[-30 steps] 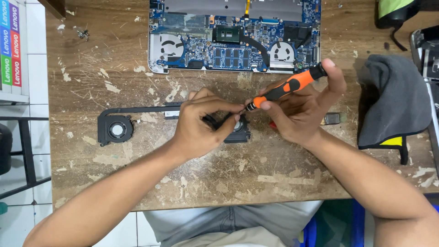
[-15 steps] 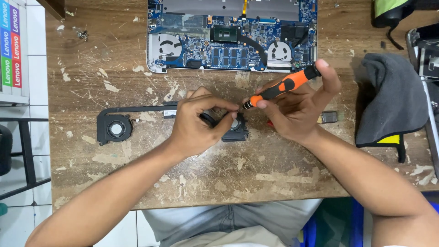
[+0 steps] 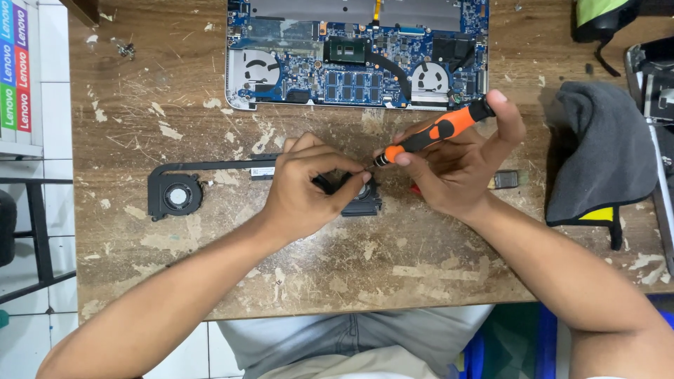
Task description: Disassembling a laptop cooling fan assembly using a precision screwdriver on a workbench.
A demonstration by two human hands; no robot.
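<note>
Black cooling assembly flat on the worn wooden table: round fan at one end, thin dark pipe running across to a second fan, mostly hidden under fingers. Just below the opened laptop, near the table's middle.

Left hand curled over that second fan, fingertips pinched on its top edge, gripping it. Right hand wrapped around an orange-and-black screwdriver, thumb and fingers closed on the shaft, palm end capped by the forefinger; tip angled down and meeting the fan at the left fingertips.

Laptop above the cooling assembly, bottom cover off, acting as an open tray: blue circuit board, two bare fan cut-outs at either side, a row of dark memory chips in the centre, a grey battery panel along the far edge.

Right of the cooling assembly, past the right hand: small dark metal piece, then a crumpled grey cloth with a yellow patch at its lower edge. Up and left of the cooling assembly, a few tiny screws near the table corner.
</note>
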